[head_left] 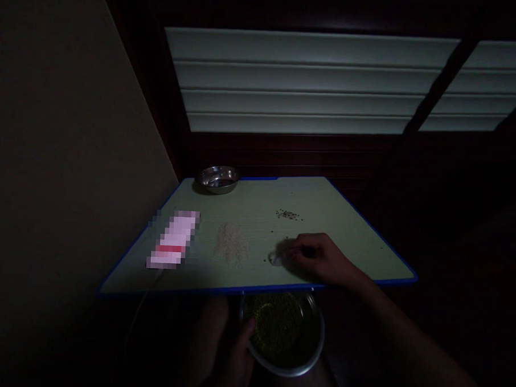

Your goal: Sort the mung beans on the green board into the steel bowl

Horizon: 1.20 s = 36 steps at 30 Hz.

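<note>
A metal bowl (291,370) sits below the table's front edge, above my lap, with many small greenish grains (278,325) inside. My left hand (243,350) grips its left rim, thumb over the edge. Above the tabletop, my right hand (313,256) is closed, thumb and fingers pinching a small pale, spoon-like thing (276,259). Dim light hides its exact shape. A few dark grains lie around its tip. Farther back is a scattered group of dark beans (288,215), and to the left a pile of pale, rice-like grains (231,242).
The pale table (346,220) has a blue edge. An empty-looking shiny metal bowl (218,179) stands at its back left corner. A phone (174,239) with a lit, blurred screen lies at left, a cable (138,314) hanging from it. A wall and slatted doors stand close behind.
</note>
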Motion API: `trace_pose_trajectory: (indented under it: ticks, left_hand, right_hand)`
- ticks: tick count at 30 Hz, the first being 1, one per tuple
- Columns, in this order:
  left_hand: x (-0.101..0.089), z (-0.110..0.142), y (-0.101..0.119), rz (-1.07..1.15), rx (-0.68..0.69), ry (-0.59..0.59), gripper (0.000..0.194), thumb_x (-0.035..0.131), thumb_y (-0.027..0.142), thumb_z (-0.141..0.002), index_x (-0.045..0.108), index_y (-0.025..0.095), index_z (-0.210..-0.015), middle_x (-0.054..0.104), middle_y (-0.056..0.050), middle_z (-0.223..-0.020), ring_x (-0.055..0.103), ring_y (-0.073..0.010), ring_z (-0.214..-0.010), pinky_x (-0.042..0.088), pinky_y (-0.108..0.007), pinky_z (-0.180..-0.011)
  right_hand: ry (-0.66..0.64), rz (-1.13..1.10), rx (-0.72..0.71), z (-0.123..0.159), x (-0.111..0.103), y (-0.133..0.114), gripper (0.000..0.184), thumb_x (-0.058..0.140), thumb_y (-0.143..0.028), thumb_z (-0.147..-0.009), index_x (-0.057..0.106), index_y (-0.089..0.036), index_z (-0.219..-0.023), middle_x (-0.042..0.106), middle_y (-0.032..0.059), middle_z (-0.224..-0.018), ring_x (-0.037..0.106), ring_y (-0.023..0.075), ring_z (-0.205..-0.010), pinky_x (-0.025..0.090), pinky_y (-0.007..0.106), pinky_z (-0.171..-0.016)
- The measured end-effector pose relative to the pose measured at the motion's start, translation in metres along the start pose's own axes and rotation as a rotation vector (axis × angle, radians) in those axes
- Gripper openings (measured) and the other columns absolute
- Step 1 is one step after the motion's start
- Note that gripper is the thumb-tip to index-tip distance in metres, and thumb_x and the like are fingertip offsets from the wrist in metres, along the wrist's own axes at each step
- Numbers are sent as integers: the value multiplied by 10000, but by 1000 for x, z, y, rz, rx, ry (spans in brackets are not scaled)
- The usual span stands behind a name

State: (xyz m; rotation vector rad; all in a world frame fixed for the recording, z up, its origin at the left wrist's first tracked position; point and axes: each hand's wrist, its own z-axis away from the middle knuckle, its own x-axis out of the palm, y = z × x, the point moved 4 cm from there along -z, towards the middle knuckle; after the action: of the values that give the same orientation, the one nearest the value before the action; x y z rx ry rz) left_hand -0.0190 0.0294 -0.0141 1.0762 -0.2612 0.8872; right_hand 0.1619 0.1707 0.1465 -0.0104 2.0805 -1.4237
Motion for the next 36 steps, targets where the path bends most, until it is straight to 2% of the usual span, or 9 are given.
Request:
trace_pose_trajectory:
  ticks: [4,7,10,16,19,25,28,31,36]
  left_hand:
    - [-6,-5,-10,77,-49,68,801,827,275,-653,612,306,-1424,716,-56,-1369,625,-371,-1292,461,-535,-1125]
    - [-6,-9,-14,51,-58,26,713,805,293,-690,652,285,-1386,743,-75,-1315,603,-364,-1322,456,-508,-1131]
    - [-8,-9,-14,63,-75,44,694,821,291,-680,670,284,-1357,752,-76,-1293,610,-373,-1311,442,-525,-1142]
    - [-9,-7,-14,112,-72,89,844,834,251,-671,561,320,-1466,625,-60,-1493,532,-359,-1397,401,-509,-1178]
    - [-5,-6,-12,101,-66,81,921,849,256,-646,519,348,-1500,636,-55,-1482,575,-371,-1352,421,-541,-1159]
    - [-4,-4,-8,69,-30,67,638,835,295,-659,710,271,-1285,781,-73,-1232,632,-348,-1290,433,-497,-1150]
    - [1,0,3,56,41,40,555,805,282,-699,734,281,-1250,797,-40,-1191,623,-297,-1309,363,-422,-1198]
    - [5,4,13,63,105,83,563,780,279,-689,735,289,-1251,799,-31,-1187,617,-292,-1316,317,-410,-1220]
    - [1,0,12,60,135,116,669,768,346,-698,664,299,-1358,744,-60,-1319,633,-334,-1289,387,-462,-1182]
  right_hand:
    - [20,10,-18,0,1,-1,168,681,-266,-818,804,-189,-901,806,59,-886,727,187,-813,565,311,-750]
    - [62,25,-45,0,-1,0,181,681,-273,-832,807,-194,-935,808,65,-917,732,186,-834,562,317,-767]
    - [74,31,-38,0,-2,2,173,670,-255,-836,804,-201,-930,811,65,-919,732,189,-831,561,324,-762]
    - [24,37,-17,0,0,1,168,671,-239,-823,803,-176,-906,809,74,-882,720,192,-779,551,322,-720]
    - [-6,33,-14,1,2,0,193,678,-263,-838,808,-175,-951,813,83,-918,726,199,-819,554,332,-749]
    - [-34,-9,64,-4,5,8,239,696,-305,-845,804,-175,-1015,811,89,-984,718,198,-861,553,343,-797]
    - [-67,-16,110,-9,8,10,202,703,-293,-836,792,-156,-955,791,75,-908,676,178,-793,531,318,-756]
    - [-113,23,130,-15,12,6,157,682,-278,-847,760,-143,-862,726,36,-774,593,145,-697,480,275,-667]
    - [-205,40,128,-16,20,-3,178,651,-296,-877,694,-148,-788,611,-9,-685,501,118,-634,411,247,-605]
